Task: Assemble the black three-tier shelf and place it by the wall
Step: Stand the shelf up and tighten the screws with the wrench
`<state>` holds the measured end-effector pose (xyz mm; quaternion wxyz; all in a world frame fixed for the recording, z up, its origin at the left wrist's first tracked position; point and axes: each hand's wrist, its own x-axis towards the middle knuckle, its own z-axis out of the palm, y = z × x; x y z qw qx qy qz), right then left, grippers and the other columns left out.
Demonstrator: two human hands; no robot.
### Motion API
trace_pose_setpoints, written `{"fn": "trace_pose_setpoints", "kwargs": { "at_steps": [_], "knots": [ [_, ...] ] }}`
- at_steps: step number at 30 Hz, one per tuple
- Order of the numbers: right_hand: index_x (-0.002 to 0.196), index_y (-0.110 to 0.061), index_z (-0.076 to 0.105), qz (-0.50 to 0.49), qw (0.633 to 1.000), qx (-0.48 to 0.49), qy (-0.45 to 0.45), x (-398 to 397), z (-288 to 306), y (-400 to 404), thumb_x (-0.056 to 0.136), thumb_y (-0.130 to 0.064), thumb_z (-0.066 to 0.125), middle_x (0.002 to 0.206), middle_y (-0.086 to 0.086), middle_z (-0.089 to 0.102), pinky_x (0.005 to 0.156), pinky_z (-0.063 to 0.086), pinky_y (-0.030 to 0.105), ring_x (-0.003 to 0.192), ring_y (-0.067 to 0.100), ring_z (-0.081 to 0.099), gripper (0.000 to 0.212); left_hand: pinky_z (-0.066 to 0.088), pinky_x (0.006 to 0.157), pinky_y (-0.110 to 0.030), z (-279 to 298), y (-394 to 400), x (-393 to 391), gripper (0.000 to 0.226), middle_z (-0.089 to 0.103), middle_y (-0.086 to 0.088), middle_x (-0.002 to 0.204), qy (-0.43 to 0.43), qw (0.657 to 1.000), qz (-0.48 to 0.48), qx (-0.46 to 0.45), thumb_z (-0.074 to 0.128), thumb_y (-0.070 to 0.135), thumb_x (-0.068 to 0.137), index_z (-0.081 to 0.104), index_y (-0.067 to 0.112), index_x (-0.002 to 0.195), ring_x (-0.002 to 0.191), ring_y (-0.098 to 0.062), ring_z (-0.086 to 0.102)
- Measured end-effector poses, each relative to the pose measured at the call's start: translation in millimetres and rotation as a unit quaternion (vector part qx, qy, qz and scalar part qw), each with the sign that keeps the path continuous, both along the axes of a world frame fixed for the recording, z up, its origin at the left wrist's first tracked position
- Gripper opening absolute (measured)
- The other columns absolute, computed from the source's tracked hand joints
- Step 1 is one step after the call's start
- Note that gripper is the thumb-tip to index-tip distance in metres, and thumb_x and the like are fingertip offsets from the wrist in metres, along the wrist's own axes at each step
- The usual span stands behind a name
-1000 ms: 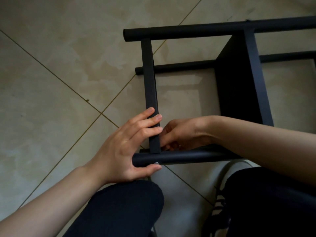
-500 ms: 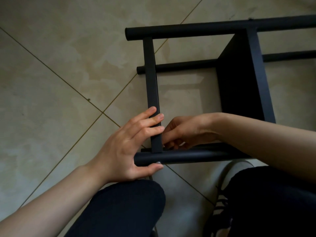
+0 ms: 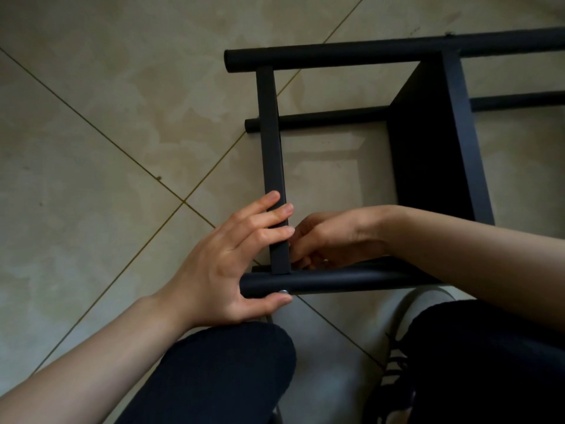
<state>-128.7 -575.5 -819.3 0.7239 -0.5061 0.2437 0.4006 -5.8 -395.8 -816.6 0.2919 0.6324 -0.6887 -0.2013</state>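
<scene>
Little change since a second ago — left hand (image 3: 226, 264) still braces shelf board (image 3: 272, 166) against tube (image 3: 330, 278); right hand (image 3: 333, 240) curled behind, grip unclear — joint unfinished.

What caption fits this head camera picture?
Left hand steadies the shelf frame while the right hand works at its corner.

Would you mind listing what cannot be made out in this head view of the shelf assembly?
- Right hand fingertips: tucked behind the flat black crossbar, so whether they hold anything is unclear.
- Black round-tube shelf frame: cut off by the right edge.
- Small silver fastener on the near tube: too small to identify.
- Black shelf panel: surface lost in shadow.
</scene>
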Motion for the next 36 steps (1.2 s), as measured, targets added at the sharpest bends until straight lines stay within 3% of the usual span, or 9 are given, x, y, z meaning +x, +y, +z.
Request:
{"fn": "trace_pose_setpoints", "kwargs": {
  "at_steps": [5,11,16,22,25,27,29,32,36],
  "knots": [
    [0.083,-0.017,0.07,0.016,0.999,-0.044,0.024,1.4,-0.7,0.0,0.093,-0.025,0.058,0.079,0.003,0.064,0.074,0.044,0.03,0.074,0.017,0.058,0.017,0.032,0.119,-0.035,0.4,0.4,-0.2,0.067,0.043,-0.006,0.151,0.002,1.0,0.001,-0.001,0.068,0.053,0.086,0.048,0.014,0.136,0.151,-0.025,0.028],
    [0.077,-0.015,0.071,-0.023,1.0,0.005,0.016,0.8,-0.5,3.2,0.092,-0.009,0.057,0.079,0.008,0.064,0.087,0.043,0.04,0.076,0.02,0.058,0.021,0.032,0.119,-0.035,0.0,-0.2,0.0,0.067,0.043,-0.006,0.152,0.001,1.0,0.0,-0.004,0.069,0.052,0.086,0.048,0.013,0.136,0.151,-0.025,0.029],
    [0.072,-0.02,0.071,0.001,0.998,-0.059,0.004,3.1,3.0,3.5,0.093,-0.016,0.062,0.071,-0.001,0.066,0.071,0.047,0.028,0.068,0.013,0.06,0.024,0.03,0.12,-0.033,0.4,0.1,-0.1,0.067,0.041,-0.004,0.153,0.005,1.0,0.0,-0.001,0.07,0.051,0.086,0.048,0.014,0.137,0.151,-0.024,0.027],
    [0.075,-0.028,0.076,-0.011,0.995,-0.094,-0.019,-5.2,16.2,-3.2,0.095,-0.03,0.058,0.071,-0.006,0.069,0.067,0.052,0.022,0.067,0.008,0.065,0.027,0.027,0.121,-0.026,9.4,1.9,-3.8,0.066,0.038,-0.001,0.158,0.051,0.997,0.016,0.05,0.072,0.045,0.085,0.051,0.012,0.138,0.153,-0.019,0.022],
    [0.095,-0.03,0.073,0.009,0.984,-0.174,-0.04,-15.1,24.6,-3.4,0.096,-0.037,0.059,0.075,-0.01,0.072,0.063,0.052,0.016,0.07,0.002,0.067,0.017,0.025,0.119,-0.02,13.8,5.0,-7.1,0.065,0.034,0.008,0.161,0.074,0.994,0.042,0.068,0.073,0.044,0.083,0.051,0.018,0.139,0.154,-0.014,0.019],
    [0.096,-0.032,0.072,0.061,0.961,-0.255,-0.082,-22.3,31.0,-3.6,0.096,-0.038,0.058,0.082,-0.013,0.071,0.071,0.049,0.017,0.076,-0.001,0.065,0.016,0.025,0.119,-0.019,16.7,6.8,-12.9,0.064,0.032,0.015,0.161,0.092,0.991,0.067,0.07,0.072,0.043,0.082,0.051,0.022,0.139,0.154,-0.011,0.018],
    [0.095,-0.034,0.07,0.089,0.939,-0.309,-0.121,-29.4,39.9,-1.3,0.097,-0.039,0.056,0.09,-0.014,0.07,0.08,0.048,0.022,0.083,-0.001,0.064,0.015,0.027,0.119,-0.024,19.1,9.4,-19.7,0.064,0.029,0.02,0.162,0.12,0.986,0.092,0.077,0.073,0.039,0.082,0.051,0.025,0.139,0.153,-0.008,0.017],
    [0.102,-0.033,0.07,0.086,0.919,-0.355,-0.148,-41.4,53.5,5.6,0.096,-0.042,0.057,0.094,-0.014,0.069,0.079,0.053,0.022,0.083,0.0,0.064,0.017,0.029,0.117,-0.022,22.0,14.3,-29.7,0.071,0.025,0.028,0.16,0.189,0.967,0.142,0.098,0.082,0.026,0.081,0.047,0.03,0.142,0.149,0.001,0.024],
    [0.109,-0.035,0.065,0.106,0.883,-0.42,-0.181,-55.8,63.6,17.2,0.092,-0.042,0.062,0.094,-0.015,0.066,0.078,0.053,0.02,0.084,-0.002,0.062,0.019,0.039,0.107,-0.013,20.4,19.4,-41.5,0.089,0.043,0.037,0.146,0.392,0.888,0.217,0.107,0.082,0.02,0.067,0.041,0.036,0.145,0.137,0.007,0.041]
  ]
}}
